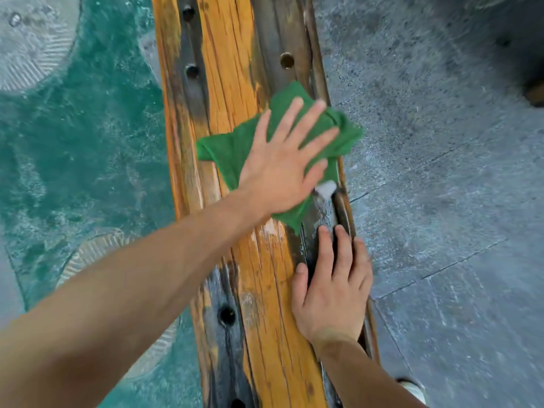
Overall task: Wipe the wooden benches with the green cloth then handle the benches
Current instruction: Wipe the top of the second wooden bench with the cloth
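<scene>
Crumpled green cloth on long weathered orange-brown wooden bench, overhanging right edge. Risk: cloth slides off that edge onto grey floor — only flat pressure pins it. My left hand: arm crossed over, grip wide, fingers splayed flat on cloth. My right hand: fingers straight, resting on bench edge — bracing, holding nothing.

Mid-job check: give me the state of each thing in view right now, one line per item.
Green cloth: crumpled, spread on the bench, pressed flat under the left hand.
Wooden bench: worn, orange with dark weathered streaks, pale scuffs near the cloth.
Left hand: fingers straight and spread, pressing on the cloth.
Right hand: fingers straight, resting on the bench's right edge.
Floor: grey on the right, teal-patterned on the left.
</scene>
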Motion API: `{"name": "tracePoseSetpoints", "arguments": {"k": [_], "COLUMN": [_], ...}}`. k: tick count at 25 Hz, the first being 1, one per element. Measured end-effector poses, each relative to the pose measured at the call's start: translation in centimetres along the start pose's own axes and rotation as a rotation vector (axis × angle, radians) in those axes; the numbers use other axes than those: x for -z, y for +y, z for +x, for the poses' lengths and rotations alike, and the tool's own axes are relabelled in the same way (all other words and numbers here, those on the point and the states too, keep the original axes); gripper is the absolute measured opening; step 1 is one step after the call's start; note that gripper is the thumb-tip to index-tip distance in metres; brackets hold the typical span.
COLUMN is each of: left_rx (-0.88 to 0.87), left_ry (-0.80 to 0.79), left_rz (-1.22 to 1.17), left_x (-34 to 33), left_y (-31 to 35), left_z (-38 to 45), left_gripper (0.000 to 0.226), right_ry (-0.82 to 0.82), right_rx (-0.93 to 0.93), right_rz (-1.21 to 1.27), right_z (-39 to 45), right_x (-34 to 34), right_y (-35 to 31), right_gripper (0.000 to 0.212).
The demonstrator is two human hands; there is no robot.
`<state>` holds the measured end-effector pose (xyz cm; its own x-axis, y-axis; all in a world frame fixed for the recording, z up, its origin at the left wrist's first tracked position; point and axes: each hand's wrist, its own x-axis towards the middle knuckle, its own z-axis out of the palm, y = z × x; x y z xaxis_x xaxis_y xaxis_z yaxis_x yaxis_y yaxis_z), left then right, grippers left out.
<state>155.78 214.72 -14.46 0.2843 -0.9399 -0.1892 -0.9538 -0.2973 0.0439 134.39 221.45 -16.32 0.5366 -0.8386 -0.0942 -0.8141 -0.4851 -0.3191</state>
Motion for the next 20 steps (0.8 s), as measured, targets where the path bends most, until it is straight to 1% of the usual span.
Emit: {"name": "tracePoseSetpoints", "arguments": {"k": [1, 2, 3, 4, 5, 7, 8, 9, 10, 11, 12, 13, 14, 15, 16, 17, 18, 19, 20], "left_rx": [-0.228, -0.358, -0.386, -0.335, -0.197, 0.273, 0.464, 0.543, 0.479, 0.317, 0.118, -0.074, -0.211, -0.293, -0.341, -0.377, -0.372, -0.282, -0.116], "left_ry": [-0.022, -0.044, -0.061, -0.045, -0.018, 0.042, 0.062, 0.063, 0.061, 0.053, 0.025, -0.001, -0.017, -0.035, -0.059, -0.082, -0.072, -0.028, 0.017], "left_rz": [0.036, 0.045, 0.055, 0.064, 0.054, -0.050, -0.111, -0.150, -0.136, -0.094, -0.037, 0.024, 0.069, 0.080, 0.068, 0.053, 0.053, 0.047, 0.020], "left_x": [-0.6, -1.1, -1.2, -1.3, -1.0, 0.4, 1.1, 1.5, 1.4, 1.1, 0.6, 0.0, -0.8, -1.5, -1.8, -2.0, -1.9, -1.6, -1.3], "left_y": [0.9, 0.4, -1.7, -4.9, -7.9, -11.0, -10.7, -9.0, -6.5, -3.8, -1.2, 0.7, 1.6, 1.7, 1.1, -0.4, -2.6, -4.5, -5.8], "left_z": [-4.2, -8.3, -10.9, -11.1, -9.5, -3.0, 0.6, 3.4, 4.9, 4.7, 2.8, -0.6, -4.9, -9.3, -12.8, -14.4, -14.0, -11.8, -8.3], "left_gripper": [0.058, 0.058, 0.059, 0.060, 0.060, 0.062, 0.063, 0.063, 0.062, 0.061, 0.061, 0.060, 0.059, 0.060, 0.060, 0.061, 0.061, 0.061, 0.062], "right_ry": [0.001, -0.001, -0.007, -0.008, -0.008, -0.008, -0.010, -0.008, -0.006, -0.002, 0.004, 0.017, 0.028, 0.037, 0.039, 0.042, 0.044, 0.047, 0.045], "right_rx": [-0.011, -0.016, -0.015, -0.009, -0.005, -0.009, -0.007, -0.002, -0.001, -0.008, -0.020, -0.025, -0.022, -0.016, -0.013, -0.012, -0.007, 0.000, -0.006], "right_rz": [0.006, 0.012, 0.017, 0.019, 0.015, -0.003, -0.001, 0.000, 0.001, -0.001, 0.003, 0.023, 0.059, 0.097, 0.129, 0.156, 0.173, 0.176, 0.166], "right_z": [0.0, 0.0, -0.2, -0.2, 0.0, 0.1, 0.0, 0.0, 0.1, 0.3, 0.3, 0.3, 0.2, 0.2, 0.0, -0.1, -0.1, 0.1, 0.2], "right_x": [0.0, 0.0, 0.1, 0.2, 0.2, 0.2, 0.3, 0.3, 0.2, 0.0, -0.1, 0.0, 0.0, 0.1, 0.2, 0.4, 0.6, 0.7, 0.7], "right_y": [0.0, 0.0, 0.0, -0.1, -0.1, -0.1, -0.2, -0.2, -0.3, -0.3, -0.1, 0.0, 0.1, 0.1, 0.1, 0.2, 0.0, -0.2, -0.1], "right_gripper": [0.063, 0.063, 0.063, 0.064, 0.065, 0.067, 0.069, 0.071, 0.073, 0.075, 0.077, 0.080, 0.081, 0.081, 0.081, 0.080, 0.080, 0.080, 0.080]}}
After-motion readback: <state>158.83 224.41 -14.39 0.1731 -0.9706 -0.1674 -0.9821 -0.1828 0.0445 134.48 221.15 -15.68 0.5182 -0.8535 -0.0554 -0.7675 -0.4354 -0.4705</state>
